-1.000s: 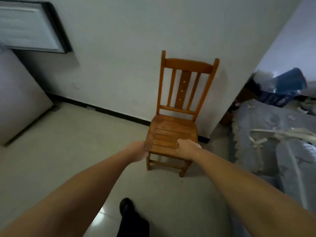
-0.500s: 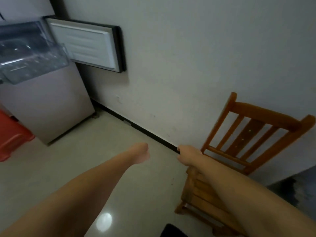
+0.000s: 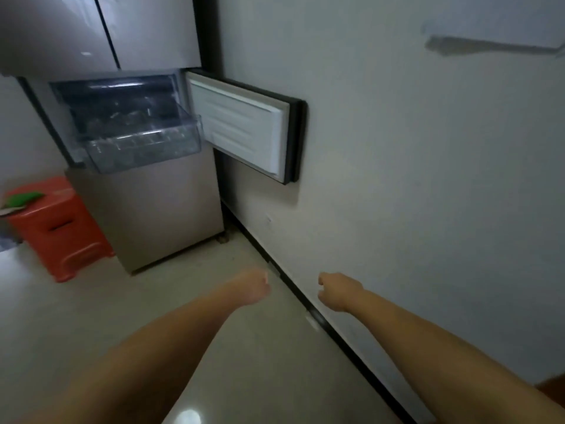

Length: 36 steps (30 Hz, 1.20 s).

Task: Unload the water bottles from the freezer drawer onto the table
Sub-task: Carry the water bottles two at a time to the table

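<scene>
A silver fridge (image 3: pixel 153 209) stands at the far left against the wall. Its small freezer door (image 3: pixel 241 127) hangs open to the right. A clear plastic freezer drawer (image 3: pixel 143 145) is pulled partway out of the compartment. Pale shapes show through its walls, too blurred to tell as bottles. My left hand (image 3: pixel 252 286) and my right hand (image 3: pixel 336 290) reach forward over the floor, well short of the fridge. Both have loosely curled fingers and hold nothing. No table is in view.
A red plastic stool (image 3: pixel 58 228) with a green item (image 3: pixel 23 198) on top stands left of the fridge. The white wall with its black skirting (image 3: pixel 308 307) runs along the right. A brown wooden corner (image 3: pixel 553 390) shows at the lower right edge.
My view has swung left from the wooden chair to the fridge. My hands have left the chair seat and now hang free in front of me.
</scene>
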Each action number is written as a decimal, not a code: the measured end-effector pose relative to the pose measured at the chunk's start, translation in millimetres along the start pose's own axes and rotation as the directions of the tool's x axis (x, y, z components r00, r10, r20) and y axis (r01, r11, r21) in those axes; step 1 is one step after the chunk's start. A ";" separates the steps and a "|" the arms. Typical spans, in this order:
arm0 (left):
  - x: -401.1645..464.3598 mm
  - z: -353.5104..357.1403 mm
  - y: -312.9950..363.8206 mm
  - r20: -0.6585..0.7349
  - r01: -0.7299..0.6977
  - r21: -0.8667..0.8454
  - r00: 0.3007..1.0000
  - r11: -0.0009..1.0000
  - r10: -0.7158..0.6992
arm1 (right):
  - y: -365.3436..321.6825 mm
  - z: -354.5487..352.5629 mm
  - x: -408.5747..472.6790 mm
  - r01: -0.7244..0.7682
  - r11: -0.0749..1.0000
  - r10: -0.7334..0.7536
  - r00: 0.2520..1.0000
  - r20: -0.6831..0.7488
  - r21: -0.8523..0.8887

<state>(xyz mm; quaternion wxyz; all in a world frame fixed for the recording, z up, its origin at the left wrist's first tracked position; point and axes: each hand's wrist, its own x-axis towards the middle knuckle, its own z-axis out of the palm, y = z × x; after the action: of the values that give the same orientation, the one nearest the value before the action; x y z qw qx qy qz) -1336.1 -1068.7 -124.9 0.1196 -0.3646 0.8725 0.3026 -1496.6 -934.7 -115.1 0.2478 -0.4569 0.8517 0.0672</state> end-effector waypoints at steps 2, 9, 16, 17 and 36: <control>15.0 -19.7 -5.4 -0.015 0.046 -0.035 0.999 0.998 -0.047 | -9.6 -21.5 30.9 0.042 0.999 -0.041 0.999 0.006 -0.026; 63.6 -80.2 -71.5 -0.134 0.207 -0.055 0.968 0.977 -0.212 | -93.3 -62.2 135.9 0.233 0.963 -0.224 0.971 0.081 -0.134; 132.8 -155.4 -154.0 -0.198 0.236 -0.117 0.946 0.965 -0.255 | -188.3 -99.5 241.9 0.308 0.940 -0.301 0.951 0.069 -0.148; 143.5 -170.1 -165.3 -0.198 0.234 -0.107 0.948 0.966 -0.251 | -200.1 -107.7 258.4 0.311 0.940 -0.306 0.950 0.055 -0.143; 344.4 -463.8 -307.1 -0.370 0.092 -0.050 0.923 0.995 -0.104 | -392.2 -324.0 528.1 0.379 0.925 -0.359 0.890 -0.282 0.020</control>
<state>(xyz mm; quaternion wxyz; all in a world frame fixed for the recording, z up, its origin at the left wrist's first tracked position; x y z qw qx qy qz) -1355.9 -1717.5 -42.6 -0.0385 -0.4602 0.8552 0.2354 -1537.9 -1663.4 -45.2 0.1529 -0.6056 0.7772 -0.0765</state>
